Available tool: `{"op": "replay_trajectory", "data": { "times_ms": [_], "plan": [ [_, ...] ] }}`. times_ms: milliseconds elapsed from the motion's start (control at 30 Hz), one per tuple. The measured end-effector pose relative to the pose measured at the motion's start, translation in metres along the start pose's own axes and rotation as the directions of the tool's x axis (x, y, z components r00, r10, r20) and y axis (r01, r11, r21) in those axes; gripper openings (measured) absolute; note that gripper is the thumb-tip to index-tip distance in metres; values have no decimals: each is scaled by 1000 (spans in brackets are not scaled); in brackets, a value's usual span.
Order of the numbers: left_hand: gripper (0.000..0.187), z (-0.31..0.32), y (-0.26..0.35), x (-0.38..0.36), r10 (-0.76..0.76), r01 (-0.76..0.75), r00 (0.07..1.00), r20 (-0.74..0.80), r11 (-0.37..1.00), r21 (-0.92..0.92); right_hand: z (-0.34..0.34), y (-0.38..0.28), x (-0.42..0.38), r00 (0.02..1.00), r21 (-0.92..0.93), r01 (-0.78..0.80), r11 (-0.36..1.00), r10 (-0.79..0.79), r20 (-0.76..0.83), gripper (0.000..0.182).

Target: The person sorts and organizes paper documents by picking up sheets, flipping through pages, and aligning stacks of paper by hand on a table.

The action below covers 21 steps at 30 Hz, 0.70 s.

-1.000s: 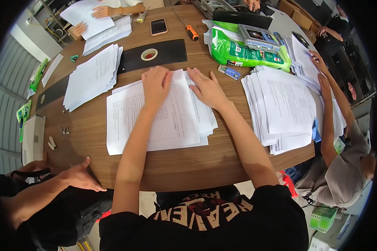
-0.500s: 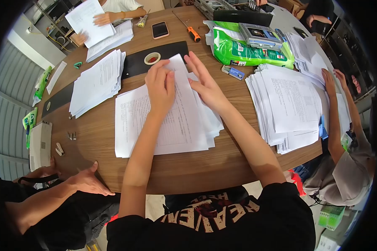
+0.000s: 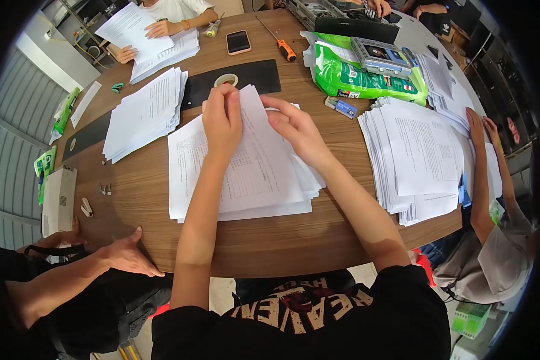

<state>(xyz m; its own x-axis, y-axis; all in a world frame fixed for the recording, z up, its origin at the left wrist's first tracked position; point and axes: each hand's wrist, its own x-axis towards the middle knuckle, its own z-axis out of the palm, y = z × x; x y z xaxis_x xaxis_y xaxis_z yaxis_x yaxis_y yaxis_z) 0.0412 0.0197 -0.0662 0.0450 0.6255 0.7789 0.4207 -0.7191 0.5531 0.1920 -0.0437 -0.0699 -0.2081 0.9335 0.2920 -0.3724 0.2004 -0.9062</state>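
A stack of printed sheets (image 3: 246,180) lies in front of me on the wooden table, its top sheets lifted and curved at the far end. My left hand (image 3: 223,120) is closed at the raised far edge of these sheets, fingers curled over the paper; the fingertips are partly hidden. On the other side of the raised corner is my right hand (image 3: 300,133), its fingers loosely bent and apart, close to the sheets' right edge. Just beyond my left hand, a roll of tape (image 3: 227,79) rests on a black mat (image 3: 261,76).
Paper stacks lie left (image 3: 147,114) and right (image 3: 426,147). Farther back are a phone (image 3: 238,42), an orange screwdriver (image 3: 287,51) and a green package (image 3: 342,78) bearing a metal drive (image 3: 381,57). Another person's hand (image 3: 129,255) touches the near-left table edge; other people handle papers across and at right.
My right hand's fingers have bent from a stretched, upward pose and lowered beside the paper. My left hand's fingers have curled further. Across the table, the person's lifted sheets have shifted lower.
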Motion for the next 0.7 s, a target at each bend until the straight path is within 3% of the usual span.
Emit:
{"op": "replay_trajectory", "data": {
  "times_ms": [67,167,433,533,700],
  "plan": [
    [11,1,0,1,33,-34,999,-37,999,-19,5,-6,-5,991,-297,78,952,-108,-84,30],
    [13,1,-1,1,93,-92,996,-12,995,34,6,-2,-1,958,-453,107,885,-214,-193,16],
    [9,-3,9,3,-3,6,999,54,998,-59,-1,5,4,921,-440,119,890,-264,-285,11],
    [9,-2,9,4,63,-61,996,69,998,-32,-2,5,4,919,-430,111,896,-257,-298,10],
    [9,-2,8,4,47,-41,994,94,997,-67,-2,4,4,923,-413,96,906,-236,-303,9]
  ]
}}
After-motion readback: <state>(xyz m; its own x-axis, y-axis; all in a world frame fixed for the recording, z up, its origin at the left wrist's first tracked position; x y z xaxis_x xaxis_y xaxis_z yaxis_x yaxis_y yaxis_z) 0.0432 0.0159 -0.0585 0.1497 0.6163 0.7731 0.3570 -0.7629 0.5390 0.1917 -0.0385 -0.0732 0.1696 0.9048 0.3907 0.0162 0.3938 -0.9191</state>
